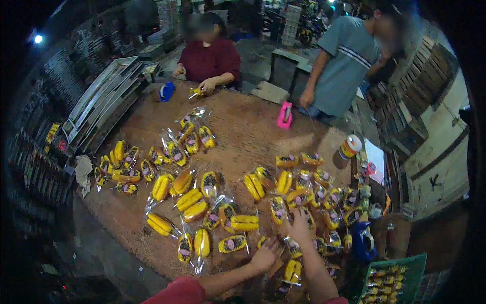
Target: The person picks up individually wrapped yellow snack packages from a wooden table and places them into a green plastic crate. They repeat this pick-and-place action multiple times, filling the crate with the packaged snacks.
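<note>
Bread buns in clear plastic wraps, yellow or dark-topped, lie scattered over the brown wooden table (243,111). My right hand (299,226) reaches over the cluster at the right, its fingers spread and touching the wrapped buns. Just left of it, my left hand (266,256) rests low over the table with its fingers stretched out, beside a wrapped bun (262,242). Neither hand visibly lifts anything. A yellow wrapped bun (292,271) lies between my forearms. Left of my hands are a yellow bun (244,222) and a dark-topped one (233,243).
A green crate (424,263) of wrapped buns stands at the lower right, near a blue tape dispenser (363,240). Pink (285,115) and blue (166,91) dispensers and a white-lidded jar (350,146) stand farther off. Across the table, one person (212,58) handles a bun; another (344,66) stands right.
</note>
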The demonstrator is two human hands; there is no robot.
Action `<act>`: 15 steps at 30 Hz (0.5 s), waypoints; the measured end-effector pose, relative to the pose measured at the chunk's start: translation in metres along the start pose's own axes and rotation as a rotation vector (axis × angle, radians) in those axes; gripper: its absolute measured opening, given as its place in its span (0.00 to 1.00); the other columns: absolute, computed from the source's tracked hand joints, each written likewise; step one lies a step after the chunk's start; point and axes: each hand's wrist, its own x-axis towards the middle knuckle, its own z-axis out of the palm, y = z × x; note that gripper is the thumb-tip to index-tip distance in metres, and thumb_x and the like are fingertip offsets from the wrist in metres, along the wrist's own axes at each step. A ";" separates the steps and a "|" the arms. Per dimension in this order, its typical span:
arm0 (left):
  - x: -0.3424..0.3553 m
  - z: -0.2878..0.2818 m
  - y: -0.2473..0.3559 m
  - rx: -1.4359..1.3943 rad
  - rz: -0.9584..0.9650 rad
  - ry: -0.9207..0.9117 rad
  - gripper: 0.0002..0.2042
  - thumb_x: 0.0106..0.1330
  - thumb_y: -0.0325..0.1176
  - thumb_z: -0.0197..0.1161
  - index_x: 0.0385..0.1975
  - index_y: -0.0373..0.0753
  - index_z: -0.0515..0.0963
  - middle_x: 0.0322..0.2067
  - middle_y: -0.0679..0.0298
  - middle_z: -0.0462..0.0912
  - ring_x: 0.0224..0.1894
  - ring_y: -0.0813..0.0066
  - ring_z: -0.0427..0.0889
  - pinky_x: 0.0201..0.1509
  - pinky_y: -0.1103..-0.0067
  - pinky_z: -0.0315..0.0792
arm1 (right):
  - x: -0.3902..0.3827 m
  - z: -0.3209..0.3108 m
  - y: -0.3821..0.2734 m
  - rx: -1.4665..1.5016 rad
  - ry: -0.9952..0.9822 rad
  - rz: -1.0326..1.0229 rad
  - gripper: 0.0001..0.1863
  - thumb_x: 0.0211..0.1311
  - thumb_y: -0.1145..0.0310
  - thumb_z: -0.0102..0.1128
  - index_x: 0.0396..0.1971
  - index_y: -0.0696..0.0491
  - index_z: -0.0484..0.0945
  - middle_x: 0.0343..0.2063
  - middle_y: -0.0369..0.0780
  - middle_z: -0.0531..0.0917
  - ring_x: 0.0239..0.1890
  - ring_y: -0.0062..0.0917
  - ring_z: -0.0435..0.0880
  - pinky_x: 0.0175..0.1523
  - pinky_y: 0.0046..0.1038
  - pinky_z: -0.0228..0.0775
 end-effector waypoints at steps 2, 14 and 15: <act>-0.011 -0.006 0.002 -0.085 0.065 -0.102 0.31 0.62 0.38 0.65 0.67 0.34 0.74 0.68 0.45 0.74 0.77 0.46 0.62 0.82 0.52 0.51 | 0.012 0.032 0.002 -0.025 -0.078 -0.007 0.35 0.62 0.54 0.75 0.62 0.58 0.73 0.56 0.54 0.75 0.60 0.54 0.74 0.64 0.49 0.70; -0.030 -0.032 0.003 -0.457 0.213 0.039 0.14 0.57 0.37 0.68 0.37 0.34 0.80 0.50 0.51 0.81 0.58 0.45 0.76 0.65 0.54 0.70 | 0.001 0.037 0.004 -0.356 0.045 -0.009 0.40 0.55 0.57 0.78 0.65 0.57 0.70 0.62 0.56 0.74 0.63 0.56 0.72 0.69 0.53 0.64; -0.035 -0.037 -0.002 -0.632 0.120 0.154 0.17 0.57 0.37 0.70 0.43 0.35 0.81 0.49 0.51 0.79 0.60 0.47 0.76 0.66 0.55 0.69 | 0.003 0.033 0.001 -0.435 0.041 -0.003 0.42 0.56 0.55 0.79 0.66 0.57 0.70 0.63 0.56 0.73 0.65 0.56 0.71 0.71 0.52 0.63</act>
